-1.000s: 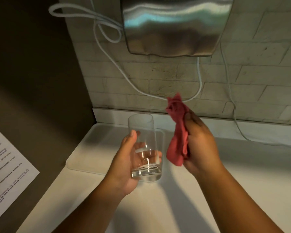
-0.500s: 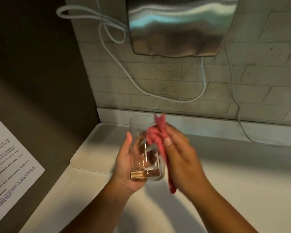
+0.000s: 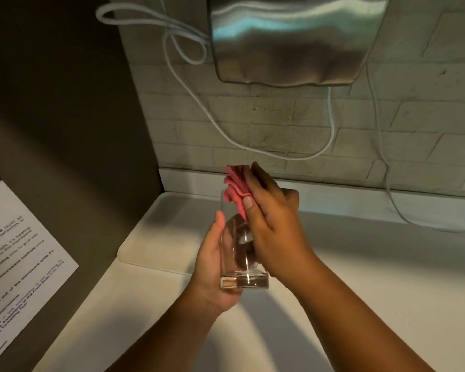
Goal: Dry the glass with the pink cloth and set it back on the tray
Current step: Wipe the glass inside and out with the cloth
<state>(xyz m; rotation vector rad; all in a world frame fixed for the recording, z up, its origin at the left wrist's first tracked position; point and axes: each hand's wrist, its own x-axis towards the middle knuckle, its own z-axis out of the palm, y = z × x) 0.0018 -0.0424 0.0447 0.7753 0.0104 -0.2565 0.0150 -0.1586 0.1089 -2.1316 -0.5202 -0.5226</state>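
Note:
A clear tall glass [image 3: 239, 264] with a thick base is held upright above the counter, with my left hand [image 3: 212, 267] wrapped around its lower left side. My right hand [image 3: 271, 224] grips the bunched pink cloth [image 3: 235, 187] and presses it against the glass's rim and right side. Part of the cloth sticks up above the rim; the rest is hidden under my fingers. The white tray [image 3: 159, 232] lies on the counter just behind and left of the glass, with nothing on its visible surface.
A white counter [image 3: 373, 277] runs to the brick wall. A steel hand dryer [image 3: 293, 41] hangs overhead with white cables [image 3: 330, 130] looping below it. At the left, a dark panel carries a printed notice [image 3: 19, 253].
My right hand has brought the pink cloth from beside the glass onto its rim and side. My left hand still holds the glass, now a little lower in view.

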